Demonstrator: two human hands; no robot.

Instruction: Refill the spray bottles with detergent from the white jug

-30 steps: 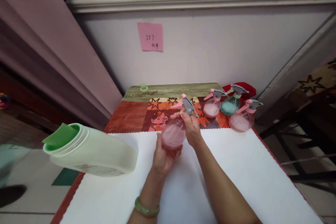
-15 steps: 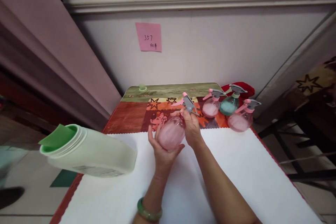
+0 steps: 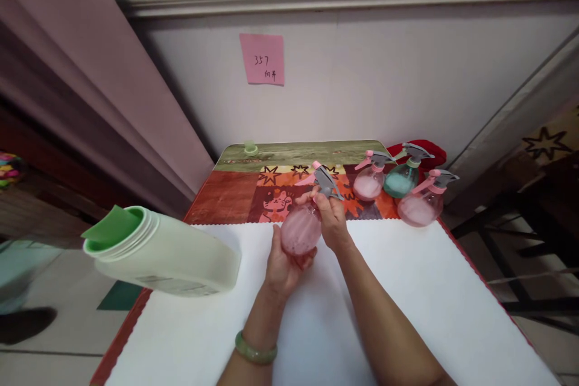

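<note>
A clear pink spray bottle (image 3: 300, 230) with a grey and pink trigger head is held up over the white table cover, tilted slightly. My left hand (image 3: 286, 265) cups its rounded body from below and the left, fingers around the base. At the neck, just under the trigger head, my right hand (image 3: 332, 217) is closed on the bottle. Bubbly or pinkish liquid seems to show inside it. A green bangle (image 3: 256, 350) circles my left wrist.
Two pink spray bottles (image 3: 368, 184) and a teal one (image 3: 401, 181) stand at the back right. A large pale green jug (image 3: 190, 256) with a green sheet in its mouth is on the left. A small green cap (image 3: 250, 148) sits near the wall.
My left hand has shifted its hold from spread fingers at the bottle's side to cupping underneath. The bottle has turned a little more upright. The right hand stays at the neck.
</note>
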